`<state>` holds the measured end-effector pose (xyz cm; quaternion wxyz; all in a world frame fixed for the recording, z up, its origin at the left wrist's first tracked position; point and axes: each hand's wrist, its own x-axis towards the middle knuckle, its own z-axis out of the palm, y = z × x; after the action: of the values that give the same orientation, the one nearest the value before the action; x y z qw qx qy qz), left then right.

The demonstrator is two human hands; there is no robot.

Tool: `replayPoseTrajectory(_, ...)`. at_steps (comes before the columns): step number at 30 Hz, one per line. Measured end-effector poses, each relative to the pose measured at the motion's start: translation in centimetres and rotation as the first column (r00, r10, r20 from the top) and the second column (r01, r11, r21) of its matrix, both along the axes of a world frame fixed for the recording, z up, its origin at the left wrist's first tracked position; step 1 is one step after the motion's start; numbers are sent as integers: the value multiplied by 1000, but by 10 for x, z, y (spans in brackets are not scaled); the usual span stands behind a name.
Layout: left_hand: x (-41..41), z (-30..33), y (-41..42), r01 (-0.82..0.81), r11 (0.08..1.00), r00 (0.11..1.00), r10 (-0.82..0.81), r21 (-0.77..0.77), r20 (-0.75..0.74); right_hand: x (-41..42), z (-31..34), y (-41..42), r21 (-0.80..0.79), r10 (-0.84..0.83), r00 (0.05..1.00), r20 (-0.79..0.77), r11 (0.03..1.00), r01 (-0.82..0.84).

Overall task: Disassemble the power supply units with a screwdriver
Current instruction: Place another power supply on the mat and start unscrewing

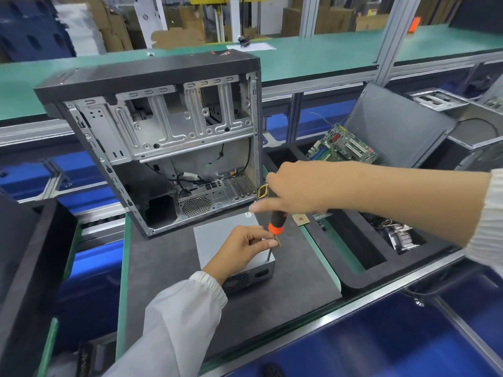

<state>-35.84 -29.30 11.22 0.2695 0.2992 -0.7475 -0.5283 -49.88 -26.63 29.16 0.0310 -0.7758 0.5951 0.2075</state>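
I can make out no text with any certainty from here. At the bottom left, a dark box (86, 360) carries pale lettering, but it is too blurred and angled for me to read. The circuit board (341, 148) in the tray to the right shows markings too small to tell.

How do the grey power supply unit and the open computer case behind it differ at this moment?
The power supply unit lies flat, closed and small; the computer case stands upright, far larger, its side open. The left hand rests on the unit beside the screwdriver; nothing touches the case. Both sit on the dark mat.
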Motion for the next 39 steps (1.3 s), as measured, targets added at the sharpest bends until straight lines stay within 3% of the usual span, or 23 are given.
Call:
replayPoseTrajectory(3,-1,3,-2,0,999,999,2,39,-39,4,-7,0,-86,109,990,-85,989,-117)
replayPoseTrajectory(7,-2,7,-3,27,988,994,-10,149,-113,1,8,-2,187,193,974,116,959,-212)
replayPoseTrajectory(9,-4,9,-3,45,985,990,-22,164,-142,1,13,-1,156,152,974,167,971,-179)
replayPoseTrajectory(12,-4,12,-4,37,985,994,-19,167,-112,7,9,5,-78,86,993,-75,993,-92)
replayPoseTrajectory(14,-3,13,-5,40,984,994,-22,171,-104,11,5,4,-84,155,967,-203,981,-175)
replayPoseTrajectory(18,-4,16,-6,18,980,996,-1,199,-85,4,19,-4,226,137,987,84,962,-153)
replayPoseTrajectory(20,-4,17,-8,17,980,996,2,197,-91,5,22,-3,201,74,992,106,975,-94)
replayPoseTrajectory(22,-4,17,-8,29,978,995,-9,204,-96,9,15,1,44,28,1000,8,999,-28)
replayPoseTrajectory(24,-4,15,-9,42,973,996,-22,225,-87,11,8,0,-50,88,994,-71,995,-91)
replayPoseTrajectory(28,-2,19,-8,25,974,996,-5,226,-88,3,22,-5,232,87,986,144,965,-119)
replayPoseTrajectory(29,-2,20,-7,27,975,996,-7,220,-93,3,24,-5,219,70,990,119,971,-95)
replayPoseTrajectory(33,-2,20,-7,32,977,997,-17,210,-76,13,12,-1,-71,54,992,-112,996,-62)
replayPoseTrajectory(34,-2,21,-8,31,976,997,-14,215,-81,13,11,-2,-49,88,989,-115,994,-94)
replayPoseTrajectory(37,-4,26,-6,40,978,994,-18,204,-106,4,19,-6,236,122,991,51,963,-130)
replayPoseTrajectory(39,-5,26,-6,44,983,993,-24,180,-112,1,21,-6,230,97,989,113,966,-121)
